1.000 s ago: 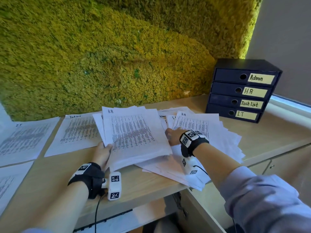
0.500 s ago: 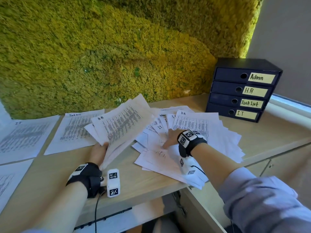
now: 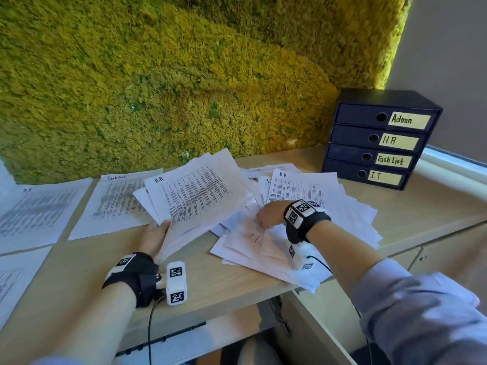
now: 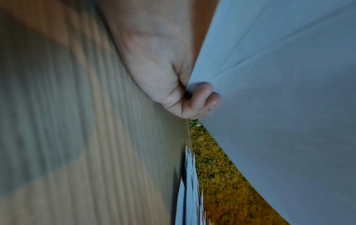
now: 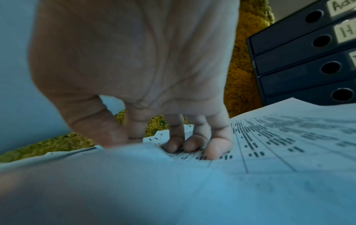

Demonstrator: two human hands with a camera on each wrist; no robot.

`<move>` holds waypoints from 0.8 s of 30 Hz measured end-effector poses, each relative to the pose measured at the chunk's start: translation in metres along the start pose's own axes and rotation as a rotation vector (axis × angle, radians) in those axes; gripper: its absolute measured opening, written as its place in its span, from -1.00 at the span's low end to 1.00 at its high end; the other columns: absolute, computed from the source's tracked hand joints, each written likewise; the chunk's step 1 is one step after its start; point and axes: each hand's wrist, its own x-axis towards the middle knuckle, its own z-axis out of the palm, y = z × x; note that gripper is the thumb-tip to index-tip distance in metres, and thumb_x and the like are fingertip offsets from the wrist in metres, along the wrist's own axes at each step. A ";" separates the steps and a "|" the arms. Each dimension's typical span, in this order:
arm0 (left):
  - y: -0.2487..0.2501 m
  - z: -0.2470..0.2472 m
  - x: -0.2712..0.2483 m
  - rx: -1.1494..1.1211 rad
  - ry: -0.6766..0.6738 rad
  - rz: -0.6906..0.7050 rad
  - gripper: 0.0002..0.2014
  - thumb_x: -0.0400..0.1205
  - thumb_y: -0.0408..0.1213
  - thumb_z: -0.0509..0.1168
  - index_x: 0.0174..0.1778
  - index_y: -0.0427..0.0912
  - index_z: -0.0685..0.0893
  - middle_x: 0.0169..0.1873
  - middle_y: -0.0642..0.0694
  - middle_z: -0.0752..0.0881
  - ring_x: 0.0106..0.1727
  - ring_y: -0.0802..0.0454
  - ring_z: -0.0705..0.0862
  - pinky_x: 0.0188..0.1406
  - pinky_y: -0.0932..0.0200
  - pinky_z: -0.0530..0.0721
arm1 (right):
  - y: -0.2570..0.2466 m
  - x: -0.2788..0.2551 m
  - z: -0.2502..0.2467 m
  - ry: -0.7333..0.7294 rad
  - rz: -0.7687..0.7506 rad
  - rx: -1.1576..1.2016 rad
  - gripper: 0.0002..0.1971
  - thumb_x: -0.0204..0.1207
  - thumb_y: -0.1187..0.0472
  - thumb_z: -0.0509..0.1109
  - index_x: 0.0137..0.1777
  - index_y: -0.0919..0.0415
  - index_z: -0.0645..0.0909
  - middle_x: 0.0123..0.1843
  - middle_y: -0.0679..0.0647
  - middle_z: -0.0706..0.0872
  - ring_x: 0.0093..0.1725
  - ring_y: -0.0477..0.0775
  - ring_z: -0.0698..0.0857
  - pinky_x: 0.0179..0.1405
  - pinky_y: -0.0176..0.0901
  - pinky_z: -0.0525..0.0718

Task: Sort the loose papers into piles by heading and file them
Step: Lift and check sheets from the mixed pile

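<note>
Head view: H.R sheaf (image 3: 195, 196) held in left hand (image 3: 154, 237), loose pile (image 3: 350, 219) pinched by right hand (image 3: 268, 214); sorting judged barely begun.

The person is wearing a pale blue long-sleeved shirt, and its loose, creased right sleeve (image 3: 421, 317) is stopping short of the wrist. Behind the left hand (image 3: 155, 237), a wide black fabric wrist strap (image 3: 137, 275) is carrying a small white tag plate (image 3: 123, 261) on top. A white box-shaped camera unit (image 3: 176, 283) is sitting at its inner side, showing two black-and-white square code markers. A thin black cable (image 3: 149, 330) is trailing from it. Behind the right hand (image 3: 268, 214), a matching black strap (image 3: 308, 227) is bearing a white plate of square code markers (image 3: 303, 208). A second white camera unit (image 3: 300, 255) is hanging beneath, its own black cable (image 3: 321, 263) looping off.
</note>
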 end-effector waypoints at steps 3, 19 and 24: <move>0.001 -0.002 0.002 0.046 -0.006 0.002 -0.65 0.76 -0.25 0.11 0.41 -0.33 0.54 0.33 -0.28 0.62 0.31 -0.23 0.58 0.17 0.08 0.45 | 0.004 0.004 0.004 0.041 -0.014 0.169 -0.69 0.67 -0.03 0.16 -0.19 0.14 0.55 -0.04 0.06 0.56 0.04 0.15 0.54 0.10 -0.05 0.47; 0.009 0.021 -0.018 0.044 -0.144 0.083 -0.78 0.66 -0.35 0.26 0.22 -0.25 0.54 0.18 -0.25 0.70 0.10 -0.14 0.70 0.12 -0.03 0.62 | 0.044 -0.019 -0.016 0.604 0.068 0.866 -0.85 0.65 0.23 0.32 -0.16 0.21 0.57 -0.29 0.09 0.52 -0.22 0.08 0.51 -0.35 -0.16 0.36; 0.025 0.027 -0.030 -0.077 -0.264 0.007 -0.45 0.58 0.25 0.25 0.41 0.03 0.51 0.34 0.10 0.59 0.38 0.06 0.51 0.43 -0.05 0.41 | -0.057 -0.033 -0.022 0.390 -0.214 0.367 -0.57 0.70 0.00 0.22 -0.38 0.20 0.45 -0.32 0.08 0.50 -0.19 0.12 0.52 -0.10 -0.17 0.35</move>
